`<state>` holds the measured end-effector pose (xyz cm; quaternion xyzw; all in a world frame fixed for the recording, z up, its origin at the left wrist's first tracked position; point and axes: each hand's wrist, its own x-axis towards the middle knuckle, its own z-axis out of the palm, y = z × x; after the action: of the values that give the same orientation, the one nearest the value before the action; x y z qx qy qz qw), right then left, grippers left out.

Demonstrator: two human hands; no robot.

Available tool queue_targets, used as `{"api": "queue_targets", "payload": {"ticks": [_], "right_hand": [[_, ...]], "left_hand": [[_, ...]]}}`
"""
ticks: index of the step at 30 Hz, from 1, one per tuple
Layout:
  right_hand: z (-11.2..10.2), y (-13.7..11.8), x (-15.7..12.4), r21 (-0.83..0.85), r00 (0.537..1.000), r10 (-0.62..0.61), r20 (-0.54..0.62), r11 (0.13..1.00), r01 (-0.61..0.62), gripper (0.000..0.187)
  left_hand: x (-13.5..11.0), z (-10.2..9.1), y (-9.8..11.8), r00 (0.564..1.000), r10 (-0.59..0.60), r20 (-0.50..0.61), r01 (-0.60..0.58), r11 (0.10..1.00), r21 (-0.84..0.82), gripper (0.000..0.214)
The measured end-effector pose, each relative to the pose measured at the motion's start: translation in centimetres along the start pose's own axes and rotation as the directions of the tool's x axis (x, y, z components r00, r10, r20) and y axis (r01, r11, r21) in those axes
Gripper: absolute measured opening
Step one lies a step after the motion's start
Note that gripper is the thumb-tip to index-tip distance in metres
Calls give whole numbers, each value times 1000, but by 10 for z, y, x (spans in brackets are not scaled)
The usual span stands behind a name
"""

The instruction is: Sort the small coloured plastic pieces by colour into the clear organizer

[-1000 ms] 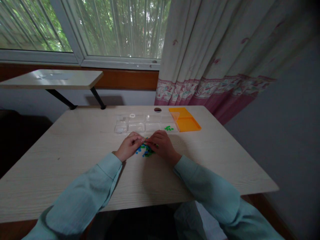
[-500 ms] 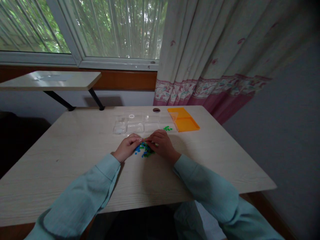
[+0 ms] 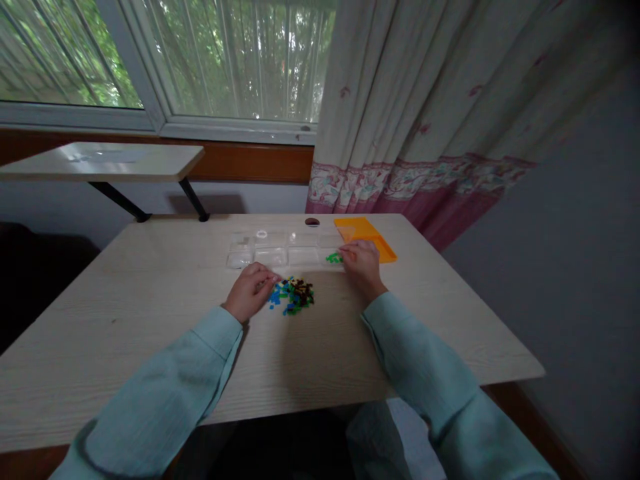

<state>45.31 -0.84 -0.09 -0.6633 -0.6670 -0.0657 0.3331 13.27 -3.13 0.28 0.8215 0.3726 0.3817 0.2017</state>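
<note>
Green pieces (image 3: 334, 258) in near-right compartment (image 3: 324, 251) of clear box (image 3: 303, 255); mixed pile (image 3: 295, 295) on tabletop (image 3: 440, 333). Left hand (image 3: 249, 291) beside pile, right hand (image 3: 362, 265) at compartment; cannot tell either grip's state. Work low, scatter nothing.

Desk (image 3: 125, 320): pale wood-grain top.
Window (image 3: 240, 63): beyond desk; grey-framed.
Curtain (image 3: 395, 100): behind desk's far right corner; pink-hemmed.
Shelf (image 3: 150, 157): above desk's far left corner; black-legged.
Wall (image 3: 565, 253): right of desk.
</note>
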Motion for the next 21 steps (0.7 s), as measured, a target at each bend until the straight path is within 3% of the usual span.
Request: {"api": "queue_targets", "payload": {"ticks": [7,13,21], "right_hand": [[1,2,-3,-63,996,21,88,998,-15,30],[1,1,-2,-52,999,21,40,998,-19,33],[0,-6,-2,29,1000,-25,-11,999,26,30]], "left_hand": [[-2,-2,-2,999,34,41,-37,996,84,26],[-1,-5,1,996,39,83,-49,992,119,25],[0,-9,5,966,93,242,-136,977,165,18]]}}
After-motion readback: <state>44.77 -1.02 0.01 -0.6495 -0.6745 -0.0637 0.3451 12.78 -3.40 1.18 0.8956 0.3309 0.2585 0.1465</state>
